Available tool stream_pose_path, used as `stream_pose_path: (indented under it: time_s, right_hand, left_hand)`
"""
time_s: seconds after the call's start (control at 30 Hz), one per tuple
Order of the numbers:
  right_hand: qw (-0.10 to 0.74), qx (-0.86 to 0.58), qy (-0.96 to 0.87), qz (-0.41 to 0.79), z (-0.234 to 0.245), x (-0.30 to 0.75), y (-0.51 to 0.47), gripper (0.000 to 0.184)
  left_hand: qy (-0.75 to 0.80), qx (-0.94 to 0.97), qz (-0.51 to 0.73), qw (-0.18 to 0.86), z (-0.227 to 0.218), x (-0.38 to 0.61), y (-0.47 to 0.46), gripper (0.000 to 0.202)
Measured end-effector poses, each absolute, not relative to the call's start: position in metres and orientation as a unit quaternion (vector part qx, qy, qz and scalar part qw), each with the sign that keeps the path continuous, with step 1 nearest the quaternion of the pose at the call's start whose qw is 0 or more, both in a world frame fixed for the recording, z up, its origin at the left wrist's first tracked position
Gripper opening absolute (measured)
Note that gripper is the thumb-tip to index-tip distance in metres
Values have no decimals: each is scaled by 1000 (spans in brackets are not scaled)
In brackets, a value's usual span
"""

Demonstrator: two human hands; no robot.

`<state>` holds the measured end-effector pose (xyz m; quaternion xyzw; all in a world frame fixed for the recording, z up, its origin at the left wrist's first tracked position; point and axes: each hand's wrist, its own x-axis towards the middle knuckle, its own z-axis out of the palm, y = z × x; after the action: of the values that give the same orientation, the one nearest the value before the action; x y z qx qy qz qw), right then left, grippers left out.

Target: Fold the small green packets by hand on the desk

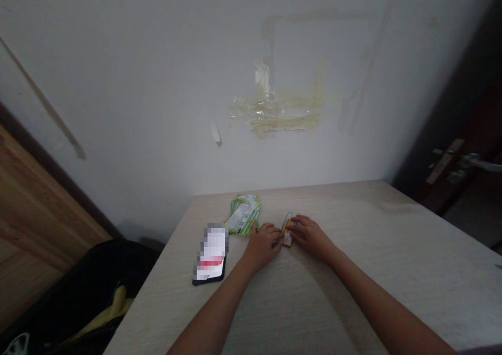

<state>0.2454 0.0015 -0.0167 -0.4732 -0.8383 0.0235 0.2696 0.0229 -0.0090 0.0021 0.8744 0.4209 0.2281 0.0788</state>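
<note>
A small, narrow piece of printed paper (pixel 287 237), green, white and orange and apparently folded, lies on the table between my hands. My left hand (pixel 263 246) has its fingers bent and pressed together at the paper's left edge. From the other side, the fingers of my right hand (pixel 309 235) curl over the right part of the paper and hold it down. Just behind my left hand is a loose pile of green and white printed papers (pixel 245 215), overlapping one another. My hands hide part of the held piece.
A phone (pixel 214 253) with its screen lit and blurred lies left of my left forearm. The pale wooden table (pixel 392 250) meets a wall (pixel 157 109) with old tape on it. A dark bag (pixel 102 271) stands beyond the left edge; a door handle (pixel 480 161) shows at right.
</note>
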Motion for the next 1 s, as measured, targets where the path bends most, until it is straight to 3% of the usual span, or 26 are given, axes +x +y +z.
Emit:
stream_pose_path:
  time_s: [1.0]
  right_hand:
    - [234, -505, -831, 22, -14, 238, -2, 32]
  left_hand:
    - [425, 871, 228, 96, 5, 22, -8, 24]
